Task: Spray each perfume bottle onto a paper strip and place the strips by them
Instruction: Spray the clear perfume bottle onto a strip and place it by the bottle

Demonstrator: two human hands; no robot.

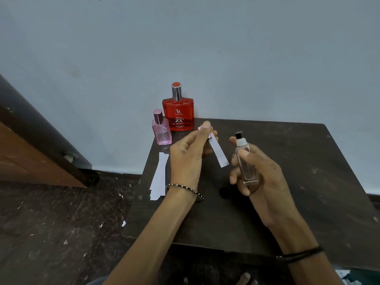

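My right hand [259, 171] grips a small clear perfume bottle [246, 165] upright, its black nozzle uncovered and my index finger behind the top. My left hand [189, 153] pinches a white paper strip [219, 151] that hangs down to the right, a hand's width left of the bottle. A small shiny pinkish piece shows between the left fingers; I cannot tell what it is. A red perfume bottle [178, 112] and a smaller pink perfume bottle [161, 130] stand capped at the table's far left corner. A stack of spare strips [159, 177] lies on the left edge.
The dark wooden table [308, 182] stands against a pale blue wall. Left of it are a speckled dark floor and a brown wooden door [30, 157]. Small paper scraps lie on the floor.
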